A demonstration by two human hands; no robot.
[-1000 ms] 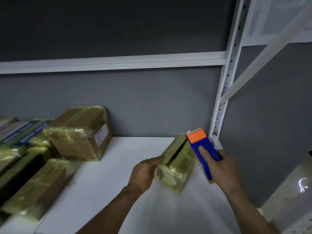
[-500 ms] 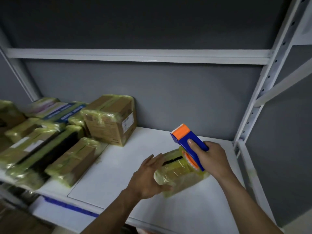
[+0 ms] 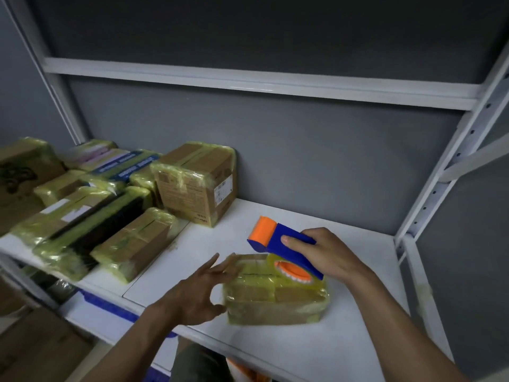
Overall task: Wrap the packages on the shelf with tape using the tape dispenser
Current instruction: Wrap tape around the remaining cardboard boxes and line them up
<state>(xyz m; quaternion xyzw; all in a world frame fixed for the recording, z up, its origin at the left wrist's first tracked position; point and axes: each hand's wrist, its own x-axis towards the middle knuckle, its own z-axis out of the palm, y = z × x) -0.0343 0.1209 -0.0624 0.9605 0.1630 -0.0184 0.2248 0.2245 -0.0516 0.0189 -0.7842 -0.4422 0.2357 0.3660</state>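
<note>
A small cardboard package [image 3: 275, 299] wrapped in yellowish tape lies flat near the front of the white shelf [image 3: 358, 340]. My right hand [image 3: 327, 252] grips a blue and orange tape dispenser [image 3: 281, 244] whose tape roll rests on the package's top. My left hand [image 3: 201, 290] is at the package's left side with fingers spread and straight, the thumb against its lower left corner. Motion blur hides whether the fingers touch the package.
Several taped packages [image 3: 115, 216] crowd the shelf's left half, the tallest brown box [image 3: 198, 183] standing at the back. A white upright post [image 3: 454, 155] bounds the shelf on the right. A grey wall closes the back. Cardboard lies on the floor at the lower left.
The package has come down from a tilt to lie flat nearer the front edge. My left hand slid off its top to its left side. The dispenser followed, staying on the package.
</note>
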